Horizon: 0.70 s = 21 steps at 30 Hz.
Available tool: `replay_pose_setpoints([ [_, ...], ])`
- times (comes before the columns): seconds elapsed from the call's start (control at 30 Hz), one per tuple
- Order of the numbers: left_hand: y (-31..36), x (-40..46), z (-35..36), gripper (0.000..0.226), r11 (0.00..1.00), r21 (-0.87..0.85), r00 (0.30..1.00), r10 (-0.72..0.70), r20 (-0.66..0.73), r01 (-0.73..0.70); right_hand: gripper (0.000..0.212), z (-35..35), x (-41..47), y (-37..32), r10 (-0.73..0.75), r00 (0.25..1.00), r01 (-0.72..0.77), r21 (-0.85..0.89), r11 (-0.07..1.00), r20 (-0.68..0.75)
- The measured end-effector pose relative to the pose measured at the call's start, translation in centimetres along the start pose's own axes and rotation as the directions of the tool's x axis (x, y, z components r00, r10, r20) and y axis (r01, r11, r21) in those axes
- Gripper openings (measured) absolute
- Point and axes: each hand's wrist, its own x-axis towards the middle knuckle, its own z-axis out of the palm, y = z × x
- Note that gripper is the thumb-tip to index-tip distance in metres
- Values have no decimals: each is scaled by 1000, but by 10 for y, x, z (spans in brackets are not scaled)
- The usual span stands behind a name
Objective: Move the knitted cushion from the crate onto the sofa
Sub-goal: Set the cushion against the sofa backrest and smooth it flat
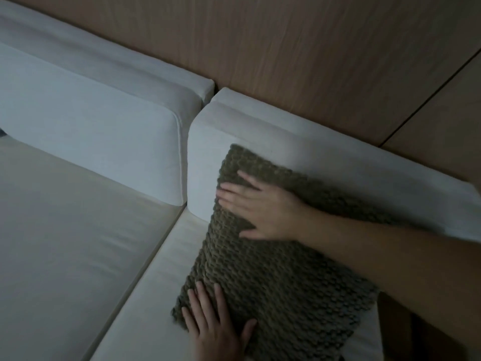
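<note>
Two flat hands, left hand [213,324] and right hand [263,209], press one knitted cushion [273,269].

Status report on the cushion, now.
Left hand and right hand flat on knitted cushion, no grip. Cushion on sofa, leaning on back pad. Nothing in the way.

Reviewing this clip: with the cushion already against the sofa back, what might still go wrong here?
The knitted cushion leans on the back cushion with both palms flat on it; once the right hand and left hand lift, it may slump forward onto the seat. Its right end sits close to the sofa's edge, so it might tip off. Fingers could snag the loose knit.
</note>
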Motion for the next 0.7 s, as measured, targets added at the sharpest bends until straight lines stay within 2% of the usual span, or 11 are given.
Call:
replay_pose_setpoints([
  [0.1, -5, -1, 1, 97, 999, 6, 997, 45, -69, -45, 71, -7, -7, 30, 11, 993, -3, 71, 998, -121],
  [0.13, -4, -1, 0, 97, 999, -14, 998, 47, -37, -48, 69, -8, -11, 38, 23, 989, -9, 97, 995, -145],
  [0.27, -3, -1, -1, 97, 999, -5, 999, 43, 27, -43, 67, -12, -24, 56, 78, 981, -59, 113, 992, -176],
  [0.33, -3, -5, -6, 96, 997, 34, 998, 67, -22, -66, 67, -17, -30, 62, 120, 975, -97, 128, 987, -186],
  [0.4, 1, -11, -20, 92, 988, 25, 987, 152, -54, -151, 67, -30, -40, 58, 210, 951, -172, 180, 969, -225],
  [0.47, 10, -18, -37, 86, 944, -10, 933, 324, -155, -329, 64, -46, -62, 44, 345, 891, -271, 266, 925, -295],
  [0.53, 19, -19, -65, 78, 847, -50, 817, 492, -301, -529, 60, -56, -94, 15, 555, 766, -409, 420, 810, -324],
  [0.6, 40, -12, -98, 67, 707, -32, 660, 641, -392, -706, 58, -53, -139, -35, 802, 549, -549, 622, 559, -235],
  [0.67, 70, -1, -127, 64, 542, 50, 488, 790, -370, -839, 56, -39, -175, -102, 970, 243, -611, 780, 136, 22],
  [0.7, 90, 4, -135, 66, 442, 113, 392, 867, -307, -890, 56, -34, -183, -136, 979, 80, -586, 803, -106, 187],
])
